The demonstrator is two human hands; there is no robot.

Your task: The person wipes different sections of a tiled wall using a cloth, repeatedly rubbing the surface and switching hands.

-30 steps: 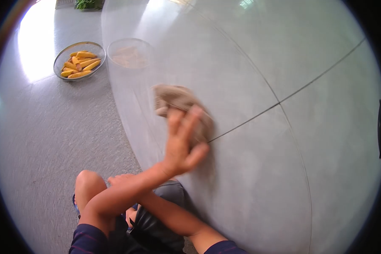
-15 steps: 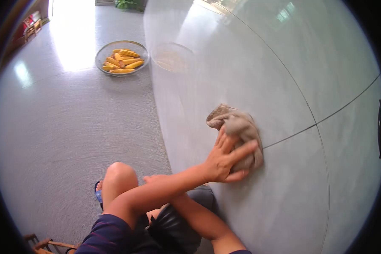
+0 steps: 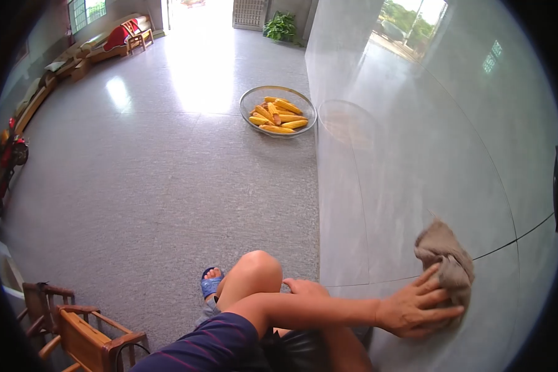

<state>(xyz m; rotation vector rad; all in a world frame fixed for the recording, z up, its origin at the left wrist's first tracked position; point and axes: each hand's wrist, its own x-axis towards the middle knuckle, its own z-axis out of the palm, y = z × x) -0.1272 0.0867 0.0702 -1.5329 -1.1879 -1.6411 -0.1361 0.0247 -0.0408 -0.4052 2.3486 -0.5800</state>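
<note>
My left hand (image 3: 418, 308) reaches across to the right and presses a brown-grey cloth (image 3: 446, 251) against the smooth grey tiled wall (image 3: 409, 204). Its fingers are spread over the crumpled cloth, part of which sticks up above them. My right hand (image 3: 305, 287) lies low by my knee, beneath the crossing left forearm. Most of its fingers are hidden, and I see nothing in it.
A clear round bowl (image 3: 247, 119) of yellow corn cobs stands on the grey floor (image 3: 186, 198) close to the wall. Wooden chairs (image 3: 84, 332) are at lower left. Farther off are a red motorbike (image 3: 9, 164), wooden seating (image 3: 105, 53) and a green plant (image 3: 281, 26).
My left hand has slid the cloth along the wall, and it now lies below the dark tile joint. The view has turned left, bringing the chairs and motorbike into sight.
</note>
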